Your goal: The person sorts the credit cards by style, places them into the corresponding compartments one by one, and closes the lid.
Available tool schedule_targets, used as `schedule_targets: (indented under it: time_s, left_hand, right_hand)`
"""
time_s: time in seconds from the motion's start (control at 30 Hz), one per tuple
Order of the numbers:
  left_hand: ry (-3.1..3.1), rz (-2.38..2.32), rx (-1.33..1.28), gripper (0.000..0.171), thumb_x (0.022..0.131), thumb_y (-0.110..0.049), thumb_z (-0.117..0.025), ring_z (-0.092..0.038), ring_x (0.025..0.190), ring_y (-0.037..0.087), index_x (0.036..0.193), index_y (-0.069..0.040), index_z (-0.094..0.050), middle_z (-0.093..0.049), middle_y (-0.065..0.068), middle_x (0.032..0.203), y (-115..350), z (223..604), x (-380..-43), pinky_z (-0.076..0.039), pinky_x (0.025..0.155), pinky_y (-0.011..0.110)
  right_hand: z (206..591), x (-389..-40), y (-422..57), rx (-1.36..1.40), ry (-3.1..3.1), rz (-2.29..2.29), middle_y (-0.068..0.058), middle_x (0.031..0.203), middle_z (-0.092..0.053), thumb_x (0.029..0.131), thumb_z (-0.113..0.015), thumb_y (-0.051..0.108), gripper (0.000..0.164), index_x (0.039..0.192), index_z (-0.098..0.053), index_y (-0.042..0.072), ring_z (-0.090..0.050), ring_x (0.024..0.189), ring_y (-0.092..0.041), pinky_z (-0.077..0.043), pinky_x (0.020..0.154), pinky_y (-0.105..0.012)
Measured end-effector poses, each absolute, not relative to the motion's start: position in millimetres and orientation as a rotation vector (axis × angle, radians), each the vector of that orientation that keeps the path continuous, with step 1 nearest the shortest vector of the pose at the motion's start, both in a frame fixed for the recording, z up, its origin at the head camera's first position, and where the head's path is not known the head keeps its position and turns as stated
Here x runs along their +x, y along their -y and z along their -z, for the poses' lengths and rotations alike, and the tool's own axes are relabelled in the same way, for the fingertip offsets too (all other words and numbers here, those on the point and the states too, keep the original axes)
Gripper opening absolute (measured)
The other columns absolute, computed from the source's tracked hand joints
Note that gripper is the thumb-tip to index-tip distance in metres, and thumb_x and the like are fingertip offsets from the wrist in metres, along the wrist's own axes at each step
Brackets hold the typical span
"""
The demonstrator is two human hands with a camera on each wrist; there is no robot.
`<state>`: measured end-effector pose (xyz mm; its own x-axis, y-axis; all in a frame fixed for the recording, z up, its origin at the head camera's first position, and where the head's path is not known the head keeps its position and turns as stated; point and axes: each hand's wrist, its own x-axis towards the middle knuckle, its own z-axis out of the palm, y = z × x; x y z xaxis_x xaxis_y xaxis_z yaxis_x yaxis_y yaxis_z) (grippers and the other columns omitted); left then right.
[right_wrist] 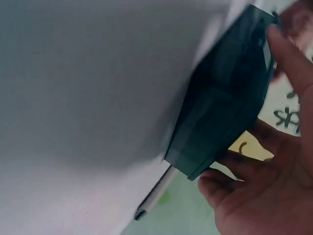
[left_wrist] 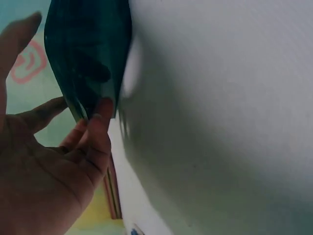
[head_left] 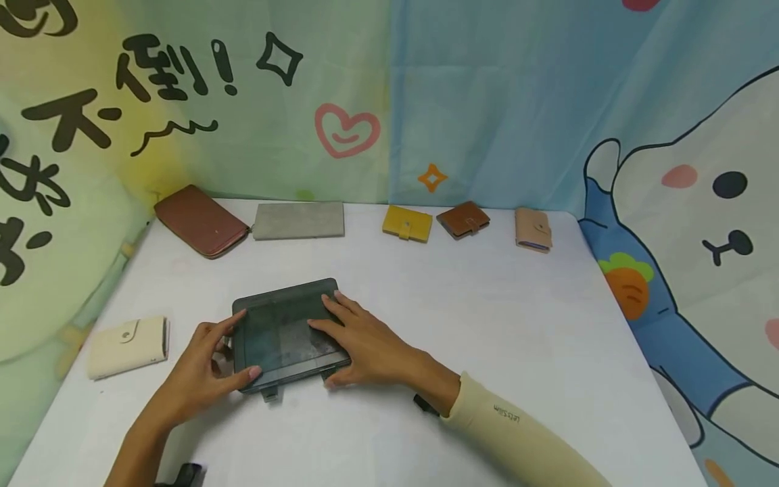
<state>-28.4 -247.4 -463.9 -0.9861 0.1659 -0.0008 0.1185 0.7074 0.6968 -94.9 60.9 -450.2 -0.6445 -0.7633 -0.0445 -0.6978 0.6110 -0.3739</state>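
Note:
A dark green see-through plastic box (head_left: 286,335), with latches along its near side, is tilted slightly over the white table. My left hand (head_left: 203,372) grips its left end, thumb at the near corner and fingers at the far corner. The right hand (head_left: 371,348) holds the right end, its thumb by a front latch and fingers spread over the lid and far edge. In the left wrist view the box (left_wrist: 90,54) shows end-on beside the left hand (left_wrist: 54,171). The right wrist view shows the box (right_wrist: 215,103) against the fingers of the right hand (right_wrist: 264,181).
Along the back lie a brown zip wallet (head_left: 201,222), a grey long wallet (head_left: 298,220), a yellow card wallet (head_left: 406,223), a brown card wallet (head_left: 462,220) and a beige card wallet (head_left: 533,230). A cream wallet (head_left: 128,347) lies left. A printed curtain (head_left: 487,101) hangs behind.

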Motion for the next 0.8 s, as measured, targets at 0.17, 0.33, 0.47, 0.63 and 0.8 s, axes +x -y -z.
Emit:
schedule_targets:
  time_s: [0.17,0.33,0.47,0.63,0.8]
  left_hand:
    - [-2.894,-1.003,0.291,0.108,0.071,-0.054,-0.086,-0.048,0.09,0.016,0.158,-0.024,-0.029,-0.04,0.01,0.122,240,463,-25,-0.045,0.07,0.028]
    - [-2.96,-0.866,0.358,0.118,0.064,-0.059,-0.088,-0.053,0.104,0.027,0.158,-0.018,-0.029,-0.04,0.017,0.13,235,462,-27,-0.049,0.082,0.046]
    - [-3.005,-0.706,0.394,0.123,0.061,-0.056,-0.09,-0.056,0.107,0.037,0.157,-0.012,-0.028,-0.041,0.026,0.133,229,460,-34,-0.049,0.085,0.054]
    - [-3.084,-0.485,0.399,0.124,0.059,-0.057,-0.09,-0.06,0.1,0.042,0.156,-0.007,-0.031,-0.045,0.031,0.132,223,461,-36,-0.049,0.084,0.057]
    - [-3.201,-0.322,0.433,0.122,0.057,-0.062,-0.088,-0.063,0.094,0.047,0.152,-0.004,-0.038,-0.052,0.033,0.125,216,462,-34,-0.05,0.081,0.058]
  right_hand:
    - [458,-85,-51,-1.3,-2.85,0.191,-0.016,0.161,-0.031,0.076,-0.078,0.062,0.093,0.153,-0.04,0.023,-0.024,0.151,-0.036,-0.04,0.112,-0.043]
    - [461,-87,-45,-1.358,-2.975,0.128,-0.018,0.153,-0.043,0.077,-0.077,0.057,0.086,0.148,-0.048,0.02,-0.038,0.144,-0.039,-0.047,0.104,-0.042]
    - [461,-91,-43,-1.305,-2.971,0.186,-0.016,0.154,-0.043,0.075,-0.08,0.055,0.085,0.147,-0.049,0.022,-0.038,0.145,-0.037,-0.049,0.103,-0.042]
    - [461,-94,-45,-1.238,-2.93,0.265,-0.014,0.156,-0.041,0.073,-0.083,0.055,0.088,0.148,-0.048,0.025,-0.034,0.147,-0.035,-0.051,0.1,-0.043]
    - [462,-93,-46,-1.222,-2.916,0.306,-0.014,0.157,-0.039,0.073,-0.084,0.054,0.089,0.149,-0.047,0.025,-0.032,0.148,-0.034,-0.052,0.098,-0.043]
